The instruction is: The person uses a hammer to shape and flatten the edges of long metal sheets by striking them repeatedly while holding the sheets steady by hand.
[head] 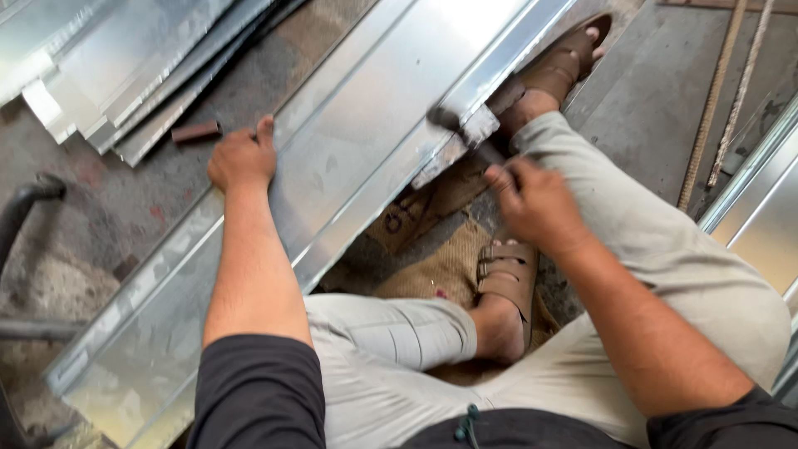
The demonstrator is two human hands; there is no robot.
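A long folded sheet-metal panel point(349, 158) lies diagonally across the floor in front of me. My left hand point(241, 158) presses down on its far side, fingers curled over a raised fold. My right hand point(536, 199) grips the handle of a hammer point(470, 129), whose blurred metal head rests against the panel's near folded edge. I sit on the floor with one sandalled foot point(507, 283) tucked under and the other sandalled foot point(565, 62) stretched beside the panel.
More stacked metal sheets point(116, 58) lie at the upper left, with a small brown block point(197, 131) beside them. A burlap sack point(432, 241) is spread under the panel. Another metal section point(752, 199) stands at the right, near two thin rods point(723, 91).
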